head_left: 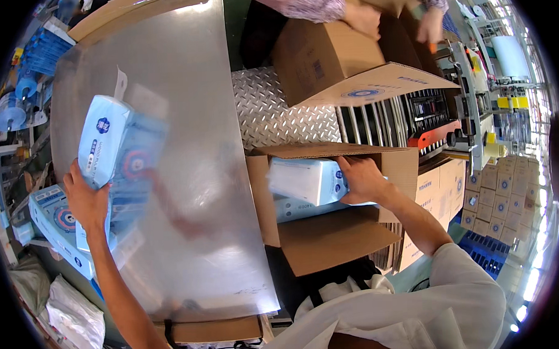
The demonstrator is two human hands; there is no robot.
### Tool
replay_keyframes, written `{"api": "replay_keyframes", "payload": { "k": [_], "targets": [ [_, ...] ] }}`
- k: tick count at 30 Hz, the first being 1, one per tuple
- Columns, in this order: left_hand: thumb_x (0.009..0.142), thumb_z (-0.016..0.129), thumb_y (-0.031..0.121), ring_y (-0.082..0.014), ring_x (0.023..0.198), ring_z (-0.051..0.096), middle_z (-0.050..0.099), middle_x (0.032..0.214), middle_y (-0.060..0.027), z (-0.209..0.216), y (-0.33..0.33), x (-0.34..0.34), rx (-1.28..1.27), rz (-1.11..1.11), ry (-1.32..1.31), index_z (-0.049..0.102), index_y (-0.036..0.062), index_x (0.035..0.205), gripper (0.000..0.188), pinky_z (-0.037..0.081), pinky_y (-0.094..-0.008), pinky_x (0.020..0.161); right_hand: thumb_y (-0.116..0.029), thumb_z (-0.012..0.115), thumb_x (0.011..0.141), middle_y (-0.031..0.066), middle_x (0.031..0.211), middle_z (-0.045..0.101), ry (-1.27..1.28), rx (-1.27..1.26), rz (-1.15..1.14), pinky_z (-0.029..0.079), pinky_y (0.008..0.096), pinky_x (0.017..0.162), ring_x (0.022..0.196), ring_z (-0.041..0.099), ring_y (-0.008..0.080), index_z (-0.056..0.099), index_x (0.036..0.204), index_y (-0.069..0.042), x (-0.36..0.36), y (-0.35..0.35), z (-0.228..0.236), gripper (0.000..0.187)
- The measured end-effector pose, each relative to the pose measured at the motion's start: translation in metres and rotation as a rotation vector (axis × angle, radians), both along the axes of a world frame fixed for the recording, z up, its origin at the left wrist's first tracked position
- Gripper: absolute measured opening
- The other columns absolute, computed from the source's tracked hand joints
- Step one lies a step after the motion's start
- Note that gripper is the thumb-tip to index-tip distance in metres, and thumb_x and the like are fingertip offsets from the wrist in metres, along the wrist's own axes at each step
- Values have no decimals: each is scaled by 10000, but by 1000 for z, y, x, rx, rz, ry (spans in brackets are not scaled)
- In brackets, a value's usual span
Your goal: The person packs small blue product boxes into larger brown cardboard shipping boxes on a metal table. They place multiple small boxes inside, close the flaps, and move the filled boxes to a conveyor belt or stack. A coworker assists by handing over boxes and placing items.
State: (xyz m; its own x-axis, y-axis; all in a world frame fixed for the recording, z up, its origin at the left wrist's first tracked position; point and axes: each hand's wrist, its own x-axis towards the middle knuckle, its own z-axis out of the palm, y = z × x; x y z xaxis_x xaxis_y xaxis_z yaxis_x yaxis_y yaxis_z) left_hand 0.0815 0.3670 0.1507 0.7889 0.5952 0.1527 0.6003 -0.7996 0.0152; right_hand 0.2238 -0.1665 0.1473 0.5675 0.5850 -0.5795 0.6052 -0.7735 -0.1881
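Cardboard carton [331, 234] lies open beside the steel table [183, 73] — inside it the right hand [361, 179] grips a pale blue tissue pack [304, 180], fingers curled over its end. Left of the carton, on the table, the left hand [86, 203] clasps a second tissue pack [103, 140]. Beyond the carton another person's hands [363, 18] hold a larger box [343, 61].

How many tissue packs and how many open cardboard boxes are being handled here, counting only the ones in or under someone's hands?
Tissue packs in the person's hands: 2, one in the left hand (light blue pack) and one in the right hand (white pack).
Open cardboard boxes: 2, the near box and the far box held by a co-worker's hands.
Total: 4.
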Motion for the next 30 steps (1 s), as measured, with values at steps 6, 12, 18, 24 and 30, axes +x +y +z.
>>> {"api": "replay_keyframes", "payload": {
  "k": [6, 12, 18, 24, 30],
  "targets": [
    [543, 794, 78, -311, 1075, 557, 575, 1187, -169, 33, -61, -5, -688, 177, -123, 471, 7, 1278, 806, 414, -366, 944, -290, 783, 531, 205, 929, 634, -82, 238, 9, 508, 426, 716, 888, 632, 350, 463, 1110, -18, 2, -10, -5, 716],
    [551, 866, 138, -301, 1272, 397, 418, 1385, -192, 27, -172, -102, -602, 38, -456, 315, -44, 1405, 1032, 278, -430, 1086, -222, 706, 572, 180, 806, 657, 7, -10, -44, 522, 440, 659, 785, 654, 361, 453, 1099, -16, 13, -9, -23, 619],
    [536, 826, -17, -294, 1189, 466, 472, 1303, -177, -9, -307, -95, -1213, 196, -754, 361, -26, 1350, 938, 373, -452, 1024, -304, 814, 563, 216, 1086, 578, 84, 391, -178, 466, 481, 863, 1027, 574, 370, 396, 1268, -25, 15, -52, -153, 866],
    [555, 720, -164, -287, 1129, 515, 492, 1265, -170, -52, -341, -68, -1242, 171, -731, 388, -2, 1305, 836, 427, -434, 995, -378, 841, 552, 207, 1257, 440, -258, 697, -187, 277, 524, 1052, 1190, 418, 403, 311, 1413, -108, -15, -38, -179, 1047],
    [624, 670, -153, -294, 1114, 531, 501, 1270, -160, -43, -359, -49, -1254, 195, -809, 390, -3, 1303, 750, 435, -412, 982, -227, 739, 618, 182, 1179, 520, 112, 924, -227, 398, 532, 940, 1118, 511, 349, 389, 1347, -110, 19, -32, -205, 817]
  ]
}}
